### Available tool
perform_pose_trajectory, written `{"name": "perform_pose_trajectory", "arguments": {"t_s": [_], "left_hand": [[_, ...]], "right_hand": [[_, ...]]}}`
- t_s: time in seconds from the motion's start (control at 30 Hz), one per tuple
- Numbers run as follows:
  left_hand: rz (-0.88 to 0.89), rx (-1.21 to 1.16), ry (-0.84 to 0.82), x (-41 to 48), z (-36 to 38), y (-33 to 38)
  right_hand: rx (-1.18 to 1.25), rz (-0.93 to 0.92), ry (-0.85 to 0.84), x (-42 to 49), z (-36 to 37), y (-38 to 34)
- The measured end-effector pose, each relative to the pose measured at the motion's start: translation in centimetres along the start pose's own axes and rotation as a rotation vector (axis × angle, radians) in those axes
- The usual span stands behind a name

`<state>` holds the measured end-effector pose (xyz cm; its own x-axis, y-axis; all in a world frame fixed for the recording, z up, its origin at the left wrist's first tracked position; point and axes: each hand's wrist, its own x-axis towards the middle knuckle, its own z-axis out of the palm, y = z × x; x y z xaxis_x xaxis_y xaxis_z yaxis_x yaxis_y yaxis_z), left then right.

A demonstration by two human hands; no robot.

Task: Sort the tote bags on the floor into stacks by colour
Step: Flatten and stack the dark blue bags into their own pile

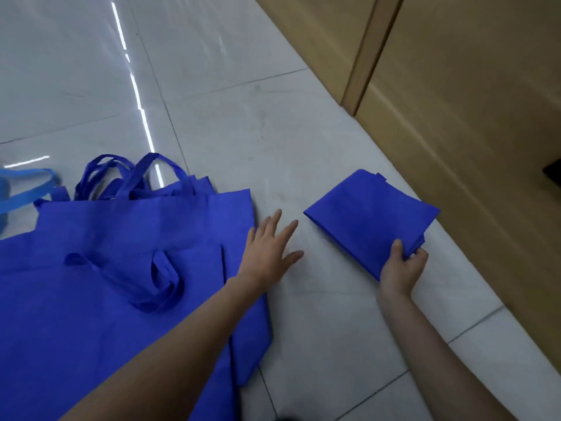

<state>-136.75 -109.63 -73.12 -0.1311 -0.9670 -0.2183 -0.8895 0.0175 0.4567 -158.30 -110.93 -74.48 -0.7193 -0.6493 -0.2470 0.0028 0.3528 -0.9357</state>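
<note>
Head view: the right hand [402, 265] pinches the near corner of a folded blue bag [368, 217], thumb on top and fingers curled under; the bag lies on the tiled floor [243, 117] near a wooden cabinet [470, 117]. The left hand [267, 250] is spread, fingers straight, holding nothing, at the right edge of a blue stack [121, 268] of flat bags with handles showing. A light-blue handle [24, 192] shows at the left edge

floor [230, 123]: pale glossy tiles | dark-blue tote bags [121, 268] piled flat, left | folded dark-blue bag [364, 214] near wall-side edge | light-blue bag [27, 197] far left
</note>
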Motion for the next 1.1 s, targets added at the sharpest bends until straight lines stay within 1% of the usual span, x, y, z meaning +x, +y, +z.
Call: {"name": "perform_pose_trajectory", "arguments": {"t_s": [0.1,0.17,0.23,0.3,0.4,0.43,0.47,0.5,0.53,0.57,0.6,0.63,0.67,0.7,0.73,0.8,0.87,0.97,1.1], "left_hand": [[0.055,0.094,-0.119,-0.6,0.8,-1.4],[0.046,0.153,-0.185,-1.1,1.2,-1.8],[0.029,0.178,-0.244,-1.7,1.6,-2.4],[0.035,0.188,-0.267,-2.1,1.7,-3.1],[0.052,0.193,-0.273,-2.4,1.8,-3.8],[0.057,0.195,-0.276,-2.4,1.8,-3.9],[0.063,0.198,-0.275,-2.5,1.8,-3.9],[0.072,0.200,-0.267,-2.6,1.9,-4.0],[0.078,0.195,-0.261,-2.7,1.9,-4.1],[0.081,0.190,-0.258,-2.8,1.9,-4.2],[0.083,0.192,-0.255,-2.8,1.9,-4.3],[0.087,0.196,-0.246,-2.9,1.9,-4.4],[0.089,0.197,-0.233,-2.9,1.8,-4.5],[0.088,0.195,-0.226,-2.9,1.8,-4.6],[0.089,0.192,-0.218,-3.0,1.8,-4.6],[0.094,0.173,-0.205,-3.1,1.7,-4.6],[0.098,0.153,-0.202,-3.2,1.4,-4.5],[0.107,0.153,-0.194,-3.4,1.1,-4.4],[0.117,0.161,-0.197,-3.0,1.3,-4.2]], "right_hand": [[0.000,0.072,0.017,0.1,0.1,0.3],[0.035,0.127,0.024,0.1,0.5,0.3],[0.082,0.190,0.072,0.3,0.9,0.1],[0.111,0.226,0.113,0.6,1.2,-0.4],[0.119,0.200,0.127,0.8,1.5,-0.9],[0.081,0.165,0.130,0.6,1.5,-1.1],[-0.022,0.064,0.157,0.3,1.2,-1.2],[-0.214,-0.122,0.178,0.0,0.9,-1.0],[-0.463,-0.386,0.166,-0.5,0.5,-0.6],[-0.707,-0.668,0.098,-1.0,0.2,-0.1],[-0.908,-0.881,-0.036,-1.4,0.1,0.5],[-1.060,-0.949,-0.214,-1.7,0.2,0.8],[-1.161,-0.889,-0.366,-1.8,0.4,1.0],[-1.248,-0.776,-0.469,-2.0,0.6,1.1],[-1.322,-0.681,-0.515,-1.9,0.8,1.3],[-1.406,-0.650,-0.496,-1.2,1.1,1.2],[-1.409,-0.636,-0.475,-0.6,1.3,0.4],[-1.431,-0.578,-0.487,0.2,1.7,-0.6],[-1.427,-0.547,-0.483,0.3,2.4,-1.0]]}}
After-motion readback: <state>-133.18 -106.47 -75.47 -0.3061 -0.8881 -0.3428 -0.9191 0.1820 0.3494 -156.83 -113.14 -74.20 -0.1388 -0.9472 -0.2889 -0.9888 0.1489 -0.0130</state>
